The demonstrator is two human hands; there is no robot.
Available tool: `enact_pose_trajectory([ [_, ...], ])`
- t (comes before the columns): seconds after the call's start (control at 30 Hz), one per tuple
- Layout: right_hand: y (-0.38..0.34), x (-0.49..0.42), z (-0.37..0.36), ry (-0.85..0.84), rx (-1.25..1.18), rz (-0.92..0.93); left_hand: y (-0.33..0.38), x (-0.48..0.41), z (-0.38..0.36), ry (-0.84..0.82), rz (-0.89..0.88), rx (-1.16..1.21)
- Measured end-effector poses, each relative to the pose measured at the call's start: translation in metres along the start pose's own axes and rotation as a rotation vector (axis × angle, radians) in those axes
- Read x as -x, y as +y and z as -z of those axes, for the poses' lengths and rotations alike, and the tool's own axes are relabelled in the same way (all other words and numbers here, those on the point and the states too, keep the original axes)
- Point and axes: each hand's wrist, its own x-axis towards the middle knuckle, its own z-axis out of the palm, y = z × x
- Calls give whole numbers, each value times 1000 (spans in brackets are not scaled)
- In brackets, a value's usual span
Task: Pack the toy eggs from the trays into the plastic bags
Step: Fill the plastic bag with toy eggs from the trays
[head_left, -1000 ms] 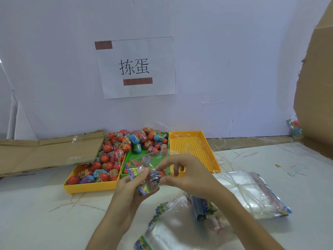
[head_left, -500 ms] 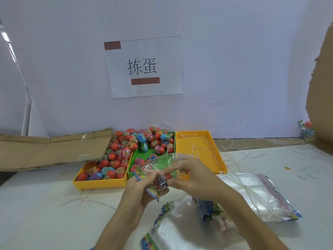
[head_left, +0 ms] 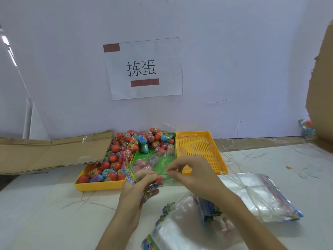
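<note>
Spare plastic bags [head_left: 180, 230] lie nearest on the table. Above them left hand [head_left: 138, 188] curls round the filled clear bag [head_left: 153, 170], right hand [head_left: 191, 172] pinches its mouth edge between thumb and forefinger, other fingers loosely bent; best pull the rim taut and level while sealing. Toy eggs [head_left: 129, 150] remain heaped in the far trays [head_left: 100, 185].

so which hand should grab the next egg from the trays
Probably the right hand: it only pinches the edge of the plastic bag, and could let go, while the left hand grips the bag from below, supporting its eggs. The toy eggs lie just ahead.
</note>
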Motion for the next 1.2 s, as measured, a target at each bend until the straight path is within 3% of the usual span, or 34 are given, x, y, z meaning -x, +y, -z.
enact_pose_trajectory([
  [0.1,-1,0,1,141,-20,31,-1,-1,0,78,-34,85],
  [0.27,2,-3,11,352,-39,-25,5,-9,16,279,-29,437],
  [0.37,8,-5,7,248,14,-162,11,-11,25,340,-40,570],
  [0.5,5,-16,-14,-54,188,-268,16,-10,28,302,-57,679],
  [0.67,-7,-58,-50,-111,367,-226,17,-8,24,249,-83,676],
  [0.83,1,-96,-82,-326,428,-422,15,-7,25,234,-103,664],
  [1.0,4,-103,-84,-327,315,-419,15,-7,26,201,-94,657],
  [1.2,3,-88,-76,-236,214,-287,15,-5,23,180,-104,569],
])
